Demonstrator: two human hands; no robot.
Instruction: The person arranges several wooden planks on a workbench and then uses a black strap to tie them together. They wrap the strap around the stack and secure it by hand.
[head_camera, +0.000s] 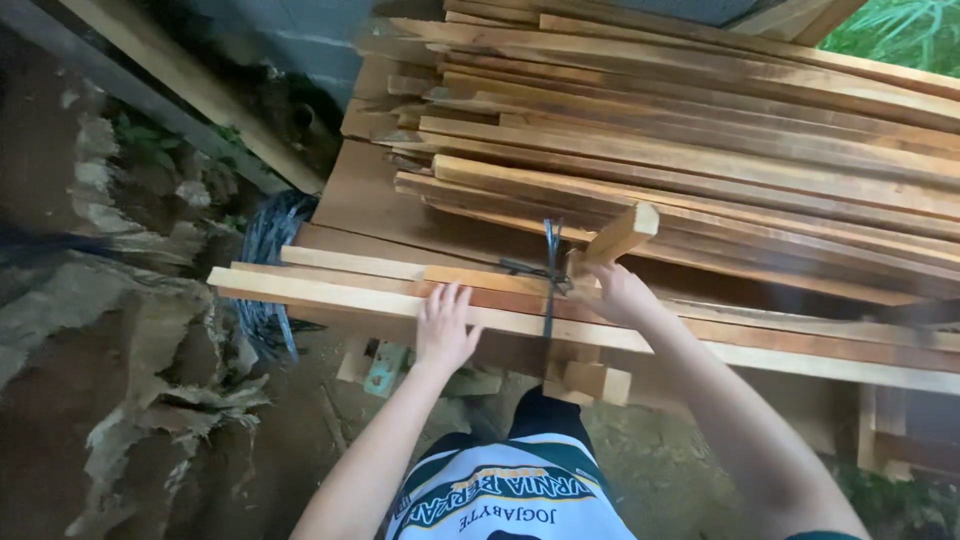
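My left hand (443, 328) lies flat, fingers spread, on the front edge of a long pale wooden plank (320, 291) at the bottom of a lumber stack. My right hand (622, 292) grips a short square wooden stick (622, 233) that points up and to the right. Beside that hand a dark strap or wire (549, 275) runs down across the front planks. The fingers of the right hand are partly hidden behind the stick.
A tall stack of long boards (700, 130) fills the upper right. Short wood blocks (598, 380) sit under the front planks. A dark bundle of wire or cord (268, 240) hangs at the stack's left end. Rough earth and rocks (110, 330) lie to the left; slanted beams (190, 90) lean above.
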